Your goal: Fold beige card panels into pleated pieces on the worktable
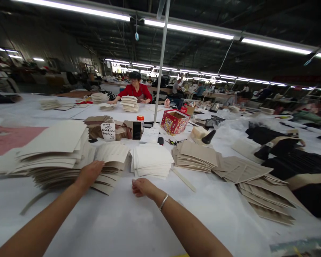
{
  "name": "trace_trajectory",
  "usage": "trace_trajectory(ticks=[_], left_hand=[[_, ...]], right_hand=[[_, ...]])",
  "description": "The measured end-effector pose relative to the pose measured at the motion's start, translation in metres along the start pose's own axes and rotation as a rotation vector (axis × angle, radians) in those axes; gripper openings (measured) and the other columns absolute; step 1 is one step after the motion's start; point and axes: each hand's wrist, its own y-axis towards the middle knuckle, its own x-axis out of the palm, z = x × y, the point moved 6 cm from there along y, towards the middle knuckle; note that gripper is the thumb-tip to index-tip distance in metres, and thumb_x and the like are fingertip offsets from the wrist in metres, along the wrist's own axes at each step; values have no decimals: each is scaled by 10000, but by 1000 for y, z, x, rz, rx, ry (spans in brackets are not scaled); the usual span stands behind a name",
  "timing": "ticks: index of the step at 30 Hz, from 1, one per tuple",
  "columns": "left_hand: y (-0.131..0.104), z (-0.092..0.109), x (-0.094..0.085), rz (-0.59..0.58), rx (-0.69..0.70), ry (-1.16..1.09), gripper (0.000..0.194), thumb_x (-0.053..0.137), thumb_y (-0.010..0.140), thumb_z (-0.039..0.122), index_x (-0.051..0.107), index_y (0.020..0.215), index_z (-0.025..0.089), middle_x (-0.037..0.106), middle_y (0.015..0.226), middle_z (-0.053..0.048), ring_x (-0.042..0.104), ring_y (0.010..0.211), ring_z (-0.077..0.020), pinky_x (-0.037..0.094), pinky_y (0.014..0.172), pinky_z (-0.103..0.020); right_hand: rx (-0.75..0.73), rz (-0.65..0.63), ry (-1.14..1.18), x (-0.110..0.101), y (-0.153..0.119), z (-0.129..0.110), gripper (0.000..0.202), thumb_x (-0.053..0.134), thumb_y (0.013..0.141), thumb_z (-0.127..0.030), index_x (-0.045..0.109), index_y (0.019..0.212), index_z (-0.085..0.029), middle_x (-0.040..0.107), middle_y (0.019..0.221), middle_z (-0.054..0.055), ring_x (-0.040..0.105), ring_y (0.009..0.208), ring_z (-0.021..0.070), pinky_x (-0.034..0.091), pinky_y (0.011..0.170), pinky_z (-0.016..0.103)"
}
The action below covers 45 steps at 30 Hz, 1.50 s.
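Note:
My left hand point(91, 174) presses against a stack of beige panels point(111, 157), its fingers together at the near edge and partly hidden by it. Just left of that stack, more pale panels point(53, 139) lie fanned in a taller pile. My right hand point(144, 188), with a silver bangle on the wrist, hovers low over the white table point(155, 228) with its fingers curled. Whatever the curled fingers hold, if anything, cannot be made out. Beyond this hand, apart from it, sits a stack of white panels point(152, 160).
Tan panel stacks point(195, 155) continue to the right, beside black fabric pieces point(286, 164). Behind are a phone point(136, 130), a red patterned box point(175, 122), and a brown bundle with a handwritten note point(108, 131). A metal pole point(162, 64) rises mid-table. A co-worker in red point(146, 93) handles another stack across.

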Motion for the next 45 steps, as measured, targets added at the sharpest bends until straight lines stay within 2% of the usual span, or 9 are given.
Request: trace_trajectory(ticks=[5,11,15,19,22,26,31,38,45], left_hand=[[-78,13,-19,330,30,-37,256,407,902,266,623,1019,195,712,898,-55,672,847,-187,519,833,-300],[-167,40,31,363,370,-214,468,371,849,143,514,1230,372,693,1074,17,665,930,-171,517,853,-263],[-143,56,56,356,518,-202,448,375,827,79,609,1108,339,698,1074,4,647,977,-166,476,914,-261],[-95,73,66,305,625,-211,385,391,853,90,632,1054,313,702,1057,-8,639,974,-150,464,929,-262],[-73,78,77,181,614,-206,380,434,834,69,626,1071,296,697,1070,-12,635,984,-145,458,938,-261],[-67,89,78,116,494,-219,413,429,839,92,603,1142,313,675,1135,0,580,1112,-169,377,1042,-360],[-83,138,68,76,496,-229,560,471,862,448,375,1384,269,527,1344,-51,484,1231,-210,337,1059,-381],[-95,161,79,2,443,-253,540,447,875,471,393,1372,267,511,1356,-59,482,1233,-203,266,1099,-408],[-73,144,44,49,121,-571,399,446,873,410,572,1200,219,588,1273,-78,544,1169,-213,407,1025,-392]], right_hand=[[6,-186,595,18,-2,-17,640,272,856,-691,559,945,-126,611,974,124,637,821,177,513,727,351],[-33,-115,604,-7,-33,0,574,380,819,-684,568,949,-158,663,838,76,645,759,210,522,694,400],[-6,-10,272,-34,-72,29,289,662,723,-377,571,887,-156,653,659,11,619,572,163,517,563,311],[214,-175,-301,-51,-127,41,295,618,747,-410,563,627,-146,604,517,14,577,462,134,467,486,244],[181,12,-882,-81,-146,17,391,583,775,-450,548,516,-161,572,461,31,583,494,159,463,556,271],[-216,425,-1316,-95,-114,-49,260,498,876,-379,649,838,-172,674,830,93,618,806,214,446,716,305],[-597,430,-1607,-68,-23,-84,231,386,935,-213,578,1043,-143,575,1089,132,512,985,229,423,817,352],[-624,239,-1799,-62,21,-88,252,370,889,-87,581,1025,-75,571,999,159,508,926,260,458,696,358],[-643,274,-1802,-63,10,-93,214,425,889,-133,597,1010,-92,579,1027,135,514,938,242,466,711,329]])
